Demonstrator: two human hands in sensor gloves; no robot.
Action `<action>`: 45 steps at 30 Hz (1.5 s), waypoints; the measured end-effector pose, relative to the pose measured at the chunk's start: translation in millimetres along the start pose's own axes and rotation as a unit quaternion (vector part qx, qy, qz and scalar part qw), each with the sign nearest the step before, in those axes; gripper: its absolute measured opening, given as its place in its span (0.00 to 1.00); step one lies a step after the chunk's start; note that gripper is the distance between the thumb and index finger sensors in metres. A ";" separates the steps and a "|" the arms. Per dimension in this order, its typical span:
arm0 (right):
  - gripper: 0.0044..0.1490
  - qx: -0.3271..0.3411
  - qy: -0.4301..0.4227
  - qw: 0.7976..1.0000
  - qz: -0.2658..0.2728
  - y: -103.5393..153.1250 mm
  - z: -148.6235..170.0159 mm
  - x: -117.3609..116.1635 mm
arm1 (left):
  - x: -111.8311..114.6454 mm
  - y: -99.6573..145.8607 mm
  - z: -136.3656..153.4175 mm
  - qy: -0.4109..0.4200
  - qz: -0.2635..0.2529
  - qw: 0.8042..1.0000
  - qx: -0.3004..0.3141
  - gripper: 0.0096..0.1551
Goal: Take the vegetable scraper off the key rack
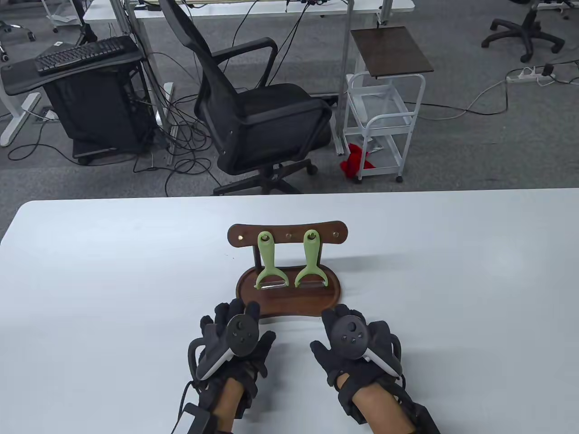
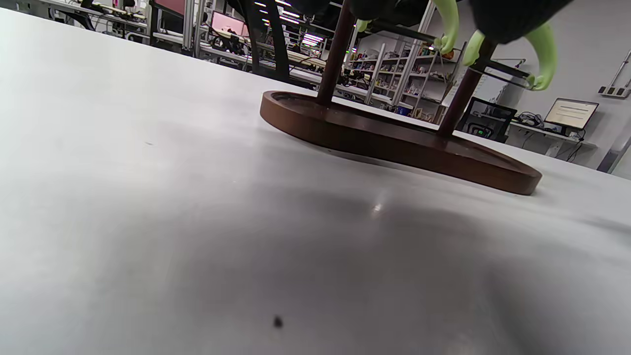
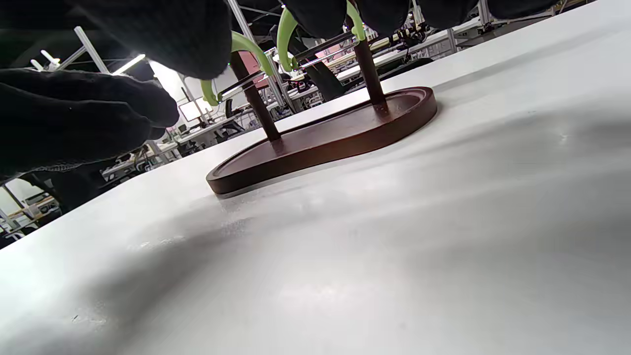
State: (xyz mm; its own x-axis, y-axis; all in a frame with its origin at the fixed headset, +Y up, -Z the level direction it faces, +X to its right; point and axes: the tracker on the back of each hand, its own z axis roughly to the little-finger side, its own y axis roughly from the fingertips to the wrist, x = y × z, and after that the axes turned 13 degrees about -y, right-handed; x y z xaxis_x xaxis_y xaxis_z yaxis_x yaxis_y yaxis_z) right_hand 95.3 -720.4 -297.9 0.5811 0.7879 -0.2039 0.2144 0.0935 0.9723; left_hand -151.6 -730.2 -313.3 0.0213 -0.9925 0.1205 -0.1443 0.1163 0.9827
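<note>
A dark wooden key rack (image 1: 287, 233) stands on its oval base (image 1: 289, 302) at the middle of the white table. Two green vegetable scrapers hang from its hooks, the left scraper (image 1: 268, 262) and the right scraper (image 1: 310, 260), blades down above the base. My left hand (image 1: 258, 323) lies open on the table just before the base's left front edge. My right hand (image 1: 324, 332) lies open before its right front edge. Both hands hold nothing. The left wrist view shows the base (image 2: 394, 143) and a scraper head (image 2: 542, 54). The right wrist view shows the base (image 3: 325, 138) and my fingers (image 3: 98, 113).
The white table (image 1: 113, 271) spreads wide on both sides of the rack. Beyond its far edge stand a black office chair (image 1: 258, 113) and a white trolley (image 1: 384, 117) on the floor.
</note>
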 end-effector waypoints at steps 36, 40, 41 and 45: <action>0.47 -0.002 -0.041 0.999 -0.024 0.4 3.5 2.8 | -0.2 -0.4 2.1 0.010 -0.053 0.998 -0.017 0.46; 0.47 0.003 -0.040 0.999 -0.026 1.4 0.1 1.4 | 0.3 2.0 -3.0 0.008 -0.059 0.998 -0.018 0.46; 0.47 0.004 -0.042 0.999 -0.026 1.8 -0.5 1.4 | 0.0 2.6 -3.6 0.008 -0.061 0.998 -0.021 0.47; 0.47 0.007 -0.037 0.999 -0.025 2.9 -2.3 1.7 | 0.8 3.6 -4.5 0.019 -0.064 0.997 -0.031 0.48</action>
State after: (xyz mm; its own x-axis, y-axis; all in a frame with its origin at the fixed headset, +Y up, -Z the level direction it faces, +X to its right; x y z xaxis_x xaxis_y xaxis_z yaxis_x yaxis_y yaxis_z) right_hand 95.2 -717.3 -295.2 0.6253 0.7358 -0.2600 0.2553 0.1219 0.9591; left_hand -147.6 -730.3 -309.1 0.0741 -0.9972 -0.0028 -0.0767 -0.0085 0.9970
